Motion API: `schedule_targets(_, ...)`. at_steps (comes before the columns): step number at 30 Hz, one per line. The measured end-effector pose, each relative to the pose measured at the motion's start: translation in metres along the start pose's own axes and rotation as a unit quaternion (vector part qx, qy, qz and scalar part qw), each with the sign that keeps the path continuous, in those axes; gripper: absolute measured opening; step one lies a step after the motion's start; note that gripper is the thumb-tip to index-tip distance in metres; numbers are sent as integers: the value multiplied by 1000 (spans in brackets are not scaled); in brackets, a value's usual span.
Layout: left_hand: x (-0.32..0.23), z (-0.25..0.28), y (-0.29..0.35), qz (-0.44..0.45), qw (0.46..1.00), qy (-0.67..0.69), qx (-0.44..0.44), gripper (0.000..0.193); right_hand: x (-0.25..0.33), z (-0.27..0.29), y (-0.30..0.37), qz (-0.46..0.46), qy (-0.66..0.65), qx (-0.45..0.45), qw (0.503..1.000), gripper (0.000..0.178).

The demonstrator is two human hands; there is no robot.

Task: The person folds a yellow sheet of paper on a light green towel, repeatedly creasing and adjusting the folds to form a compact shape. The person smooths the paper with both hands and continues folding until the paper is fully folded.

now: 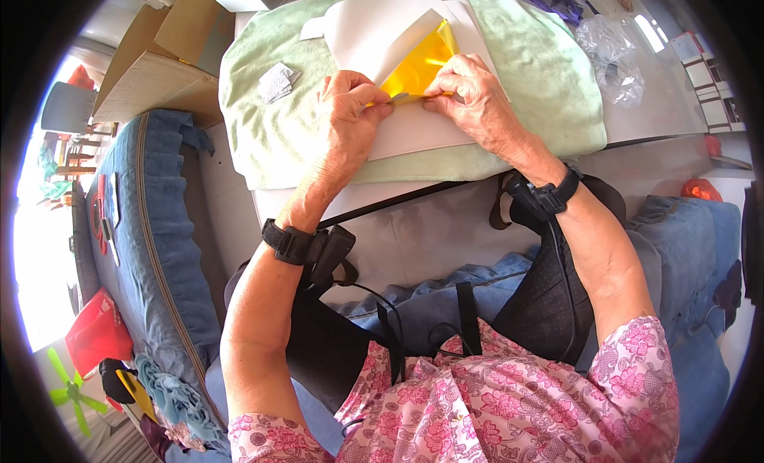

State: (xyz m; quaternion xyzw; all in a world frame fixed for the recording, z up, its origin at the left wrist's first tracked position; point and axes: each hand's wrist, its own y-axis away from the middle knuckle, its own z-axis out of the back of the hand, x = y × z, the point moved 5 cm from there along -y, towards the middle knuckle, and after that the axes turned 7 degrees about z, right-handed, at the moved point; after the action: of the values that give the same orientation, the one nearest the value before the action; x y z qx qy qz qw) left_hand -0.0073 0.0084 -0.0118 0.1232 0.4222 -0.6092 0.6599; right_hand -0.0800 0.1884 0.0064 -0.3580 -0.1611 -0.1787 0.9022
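Note:
A shiny yellow sheet (415, 67) with a pale, whitish side showing lies on white paper (362, 35). My left hand (350, 109) pinches the left end of its near edge between thumb and fingers. At the right end of that same edge, my right hand (471, 93) is closed in a pinch too. Between the thumbs the edge looks narrowly folded. The yellow sheet's far right corner stands up slightly in a crease. Under the paper a pale green towel (549, 105) covers much of the table. Both wrists carry black straps.
Small patterned paper pieces (278, 82) lie left on the towel. A clear plastic bag (611, 58) is at the right, with purple cloth (557, 0) behind it. An open cardboard box (163, 61) stands left, beside a blue-covered sofa (155, 248).

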Motion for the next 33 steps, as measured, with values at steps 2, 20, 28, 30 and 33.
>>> schedule_targets(2,0,0,0,16,1000,-4,2,17,1,1,-1,-13,-3,7,1000,15)
schedule_targets(20,-6,-2,-5,4,997,-76,7,15,-5,-1,1,-37,23,-23,999,19)
schedule_targets(28,4,1,-5,15,999,-15,24,13,-1,-1,1,-17,46,-25,998,18)
schedule_targets(30,5,3,-4,23,999,-11,28,12,-1,-1,1,-15,45,-26,999,17)
schedule_targets(33,8,3,-4,34,999,-9,26,11,-1,-1,1,-14,44,-26,999,17)
